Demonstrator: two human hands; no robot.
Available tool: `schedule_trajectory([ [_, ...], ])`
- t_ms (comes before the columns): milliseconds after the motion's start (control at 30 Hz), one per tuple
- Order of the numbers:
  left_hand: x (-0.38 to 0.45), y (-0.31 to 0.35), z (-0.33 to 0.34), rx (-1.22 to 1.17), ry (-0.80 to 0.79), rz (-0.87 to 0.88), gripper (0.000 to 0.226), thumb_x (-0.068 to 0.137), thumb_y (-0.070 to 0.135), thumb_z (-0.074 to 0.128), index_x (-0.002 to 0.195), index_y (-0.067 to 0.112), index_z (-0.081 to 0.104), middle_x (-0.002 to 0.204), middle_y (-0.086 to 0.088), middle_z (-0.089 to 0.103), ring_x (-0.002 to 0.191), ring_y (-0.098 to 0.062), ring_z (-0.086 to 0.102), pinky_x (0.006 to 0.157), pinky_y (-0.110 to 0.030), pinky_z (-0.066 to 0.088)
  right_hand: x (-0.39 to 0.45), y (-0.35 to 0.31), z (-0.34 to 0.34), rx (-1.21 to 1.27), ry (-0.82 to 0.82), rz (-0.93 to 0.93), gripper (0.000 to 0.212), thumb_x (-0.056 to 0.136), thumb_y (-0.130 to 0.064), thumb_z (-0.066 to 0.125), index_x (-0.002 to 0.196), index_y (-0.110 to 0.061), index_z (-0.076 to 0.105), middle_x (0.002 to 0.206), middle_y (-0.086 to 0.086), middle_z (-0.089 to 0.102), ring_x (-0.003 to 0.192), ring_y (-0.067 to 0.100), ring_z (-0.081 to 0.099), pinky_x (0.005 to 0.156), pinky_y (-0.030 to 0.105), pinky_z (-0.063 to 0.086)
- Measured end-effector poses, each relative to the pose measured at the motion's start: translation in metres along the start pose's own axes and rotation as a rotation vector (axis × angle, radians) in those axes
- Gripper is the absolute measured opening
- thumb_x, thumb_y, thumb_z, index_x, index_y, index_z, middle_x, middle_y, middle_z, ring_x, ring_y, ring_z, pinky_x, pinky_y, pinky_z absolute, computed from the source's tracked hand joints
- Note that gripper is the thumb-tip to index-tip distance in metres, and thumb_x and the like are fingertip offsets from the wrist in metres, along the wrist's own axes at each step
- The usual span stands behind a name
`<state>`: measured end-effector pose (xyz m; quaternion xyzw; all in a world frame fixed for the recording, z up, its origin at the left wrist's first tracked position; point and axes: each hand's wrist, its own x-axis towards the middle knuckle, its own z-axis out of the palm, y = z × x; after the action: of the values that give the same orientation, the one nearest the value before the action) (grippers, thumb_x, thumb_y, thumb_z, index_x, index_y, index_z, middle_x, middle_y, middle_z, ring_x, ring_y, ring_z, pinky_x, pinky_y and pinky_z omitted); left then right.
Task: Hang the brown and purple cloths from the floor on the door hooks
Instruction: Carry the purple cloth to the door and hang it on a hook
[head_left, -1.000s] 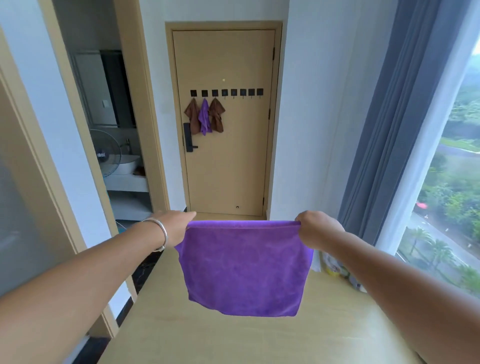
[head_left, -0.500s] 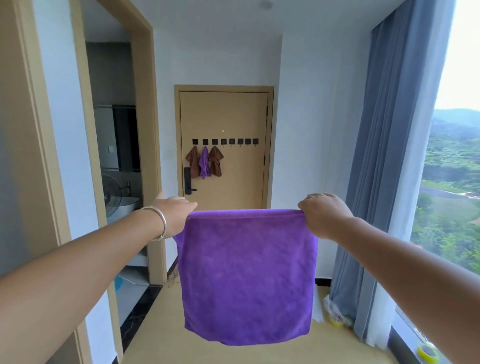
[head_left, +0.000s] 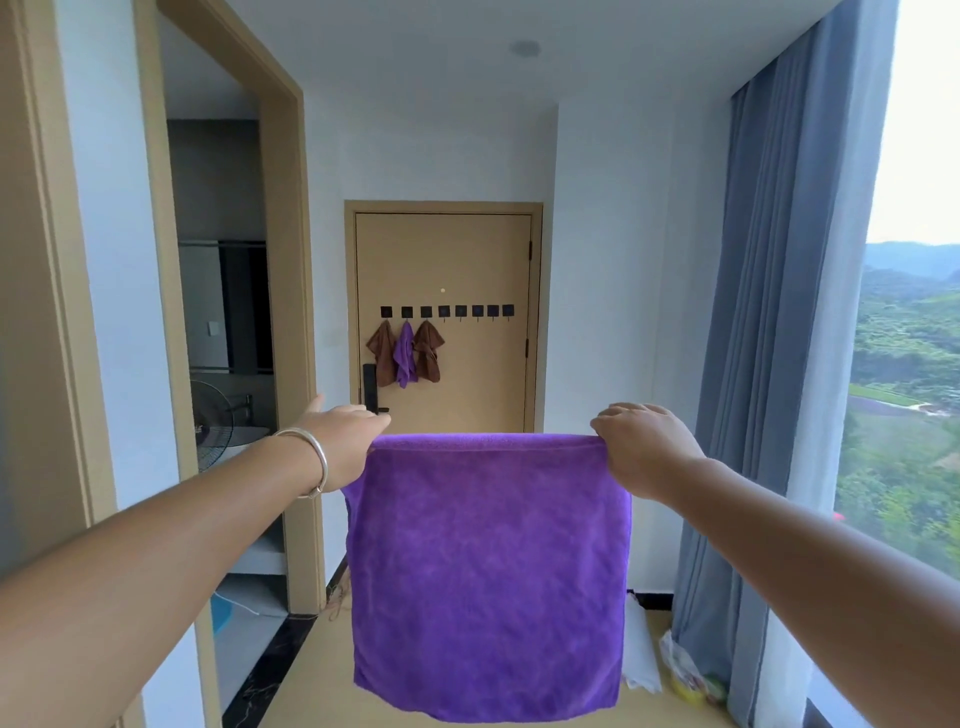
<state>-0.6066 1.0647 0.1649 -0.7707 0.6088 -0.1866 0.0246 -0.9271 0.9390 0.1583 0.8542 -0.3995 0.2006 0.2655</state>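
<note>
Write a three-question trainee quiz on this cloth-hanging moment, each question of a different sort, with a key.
1. True or false: the left hand and right hand each have a grip on a top corner of the held purple cloth.
2. Multiple choice: how many hooks in the row on the door already carry a cloth? A) one B) three C) five
3. Fill in: on the door, the hung purple cloth sits between two ____ cloths.

Key: 1 true; 2 B; 3 brown
</note>
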Motion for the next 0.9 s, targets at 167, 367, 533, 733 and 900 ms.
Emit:
schedule_trajectory([
  [167,0.043,0.006,0.017,-0.032,-0.041,-0.043,0.066,0.090,-0.001,0.035,0.150,0.023,0.025,0.153,0.001,0.035,0.145,-0.016,0.022,0.119,-0.052,0.000,0.038,0.016,0.047,0.035,0.001,-0.002,0.029,0.082,-0.005,0.040,0.094,-0.021,0.061,0.109,-0.005,0.063,0.109,0.017,0.055,0.095,0.029,0.042],
  [367,0.112,0.023,0.023,-0.058,-0.036,-0.072,0.055,0.088,-0.003,0.036,0.136,0.023,0.042,0.135,0.004,0.051,0.135,-0.019,0.038,0.119,-0.053,0.006,0.095,0.059,0.100,0.082,0.019,-0.001,0.028,0.081,-0.006,0.039,0.089,-0.024,0.059,0.106,-0.006,0.064,0.108,0.016,0.056,0.091,0.028,0.041],
  [533,0.172,0.032,0.023,-0.064,-0.023,-0.102,0.045,0.087,-0.004,0.036,0.120,0.023,0.049,0.125,0.004,0.056,0.127,-0.019,0.045,0.118,-0.052,0.010,0.150,0.093,0.132,0.108,0.011,0.013,0.026,0.080,-0.003,0.038,0.083,-0.023,0.055,0.099,-0.003,0.063,0.098,0.019,0.058,0.084,0.028,0.042],
  [733,0.233,0.024,0.041,-0.038,-0.006,-0.125,0.047,0.080,-0.006,0.031,0.114,0.020,0.053,0.113,0.002,0.061,0.115,-0.020,0.052,0.118,-0.050,0.013,0.204,0.117,0.170,0.100,-0.014,0.003,0.029,0.080,-0.003,0.038,0.089,-0.021,0.059,0.096,-0.001,0.061,0.092,0.023,0.058,0.075,0.028,0.043],
  [900,0.278,0.006,0.060,-0.004,-0.011,-0.129,0.048,0.082,-0.004,0.032,0.118,0.021,0.052,0.114,0.002,0.061,0.115,-0.020,0.053,0.116,-0.049,0.015,0.248,0.116,0.203,0.106,-0.009,-0.016,0.029,0.081,-0.003,0.037,0.088,-0.021,0.058,0.095,0.000,0.062,0.089,0.022,0.057,0.073,0.028,0.039],
])
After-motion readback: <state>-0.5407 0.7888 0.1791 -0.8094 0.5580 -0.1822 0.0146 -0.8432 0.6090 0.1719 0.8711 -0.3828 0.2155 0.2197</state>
